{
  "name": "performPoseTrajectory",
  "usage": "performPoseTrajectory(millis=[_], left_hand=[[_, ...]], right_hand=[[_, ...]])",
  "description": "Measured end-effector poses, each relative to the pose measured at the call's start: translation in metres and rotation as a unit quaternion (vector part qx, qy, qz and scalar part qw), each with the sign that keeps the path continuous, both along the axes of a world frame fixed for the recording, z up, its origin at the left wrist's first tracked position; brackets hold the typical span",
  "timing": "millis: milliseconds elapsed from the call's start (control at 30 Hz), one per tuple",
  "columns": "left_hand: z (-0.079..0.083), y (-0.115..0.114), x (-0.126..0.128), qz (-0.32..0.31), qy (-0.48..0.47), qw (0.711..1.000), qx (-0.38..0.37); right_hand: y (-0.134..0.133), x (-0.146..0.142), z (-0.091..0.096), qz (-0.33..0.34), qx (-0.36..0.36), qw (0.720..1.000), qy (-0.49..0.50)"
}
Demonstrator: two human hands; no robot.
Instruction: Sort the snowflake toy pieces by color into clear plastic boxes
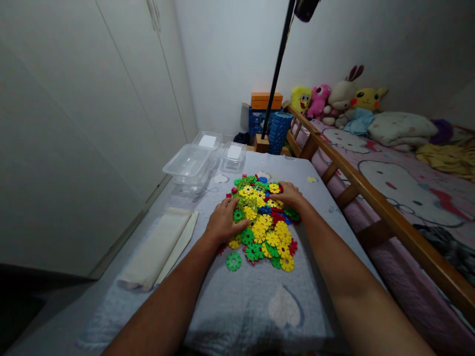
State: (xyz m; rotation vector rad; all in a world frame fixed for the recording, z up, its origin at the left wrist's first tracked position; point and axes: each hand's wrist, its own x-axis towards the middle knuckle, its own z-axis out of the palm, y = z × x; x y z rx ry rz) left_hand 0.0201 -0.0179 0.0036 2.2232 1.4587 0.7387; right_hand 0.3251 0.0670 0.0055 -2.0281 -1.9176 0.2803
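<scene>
A heap of flat, notched plastic snowflake discs (261, 225) in yellow, green, red and blue lies on the cloth-covered table. On the heap's left side rests my left hand (225, 221), fingers spread over the edge and thumb reaching inward. My right hand (291, 194) touches the far right side, its thumb pointing in across the discs and its other fingers partly hidden. Neither hand shows a disc lifted clear. One green disc (233, 261) lies apart at the near left. Some yellow-green mesh-like pieces (248, 202) sit among the discs near my left hand.
Clear plastic containers (189, 163) stand at the far left, with a smaller lidded box (233, 154) beside them. A folded cream cloth (159, 247) lies on the left. A wooden bed rail (356, 185) runs along the right, and a black pole (278, 69) rises behind the table.
</scene>
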Motion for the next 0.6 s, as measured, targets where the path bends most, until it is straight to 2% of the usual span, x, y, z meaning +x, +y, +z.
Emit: performPoseTrajectory(millis=[100,267,600], left_hand=[[0.000,0.000,0.000,0.012,-0.011,1.000,0.010],[0.001,0.000,0.000,0.032,-0.044,0.998,0.009],[-0.004,0.003,0.000,0.046,-0.075,0.996,0.006]], right_hand=[[-0.004,-0.010,-0.001,-0.005,-0.045,0.999,-0.017],[-0.020,-0.018,0.003,0.099,-0.008,0.995,0.011],[-0.065,-0.030,0.015,0.191,0.009,0.971,0.143]])
